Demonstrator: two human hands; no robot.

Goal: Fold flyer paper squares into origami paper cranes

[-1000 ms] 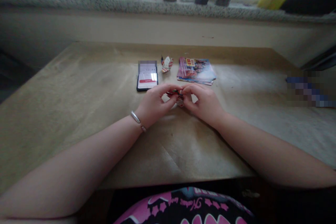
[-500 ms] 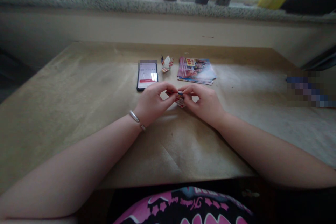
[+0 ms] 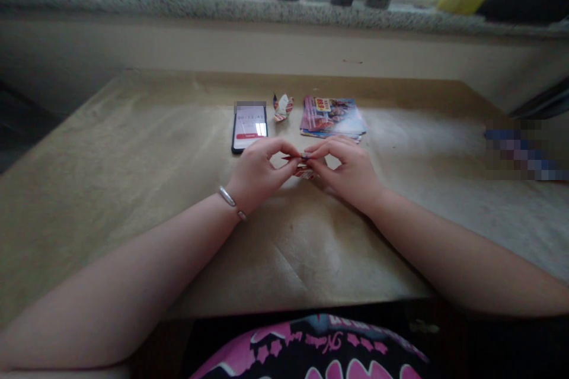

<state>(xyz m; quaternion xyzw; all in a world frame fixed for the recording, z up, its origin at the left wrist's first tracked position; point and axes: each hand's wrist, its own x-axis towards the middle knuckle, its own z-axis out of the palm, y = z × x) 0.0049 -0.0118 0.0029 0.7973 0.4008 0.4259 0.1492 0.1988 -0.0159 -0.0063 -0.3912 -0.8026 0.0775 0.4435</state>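
A small piece of folded printed paper (image 3: pixel 304 173), red and white striped, is pinched between my two hands above the table. My left hand (image 3: pixel 265 167), with a silver bangle at the wrist, grips its left side between thumb and fingertips. From the other side, my right hand (image 3: pixel 349 167) pinches it the same way, and the fingertips of both hands nearly meet. Fingers cover much of the paper, so its full shape is hidden. Just beyond the hands stands another folded paper piece (image 3: pixel 283 108) with pointed, upturned ends.
A phone (image 3: pixel 249 125) showing a timer lies behind my left hand. Beyond my right hand is a stack of colourful printed sheets (image 3: pixel 333 115). Bottles and jars line the stone windowsill (image 3: pixel 249 9). A blurred-out item (image 3: pixel 524 153) lies at the table's right edge.
My right hand has shifted slightly, its fingers rising a little over the paper. The striped part of the paper now looks flatter between the hands. My left hand has barely moved.
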